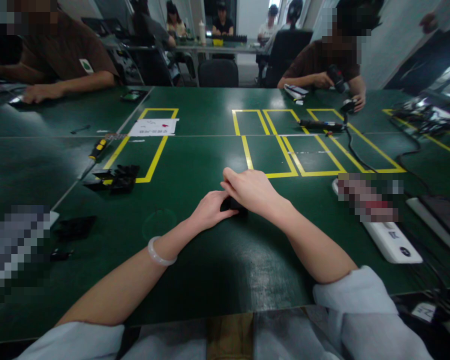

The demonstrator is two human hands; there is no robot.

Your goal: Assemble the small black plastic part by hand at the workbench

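Observation:
Both my hands meet over the green table in front of me. Thumb and fingers of my left hand (212, 209) close on a small black part (235, 204), which is mostly covered. Above it, my right hand (250, 189) is curled with its fingers pressed together. It lies over the top of the black part, and whatever its fingertips grip is hidden. A pale bangle (160, 252) circles my left wrist.
Several black plastic pieces (122, 177) and a yellow-black screwdriver (98, 149) lie at left. A white device (392, 242) and cables lie at right. Yellow tape (281, 175) marks the green table (195, 155). Across it, a person holds a power tool (336, 78); another person sits far left.

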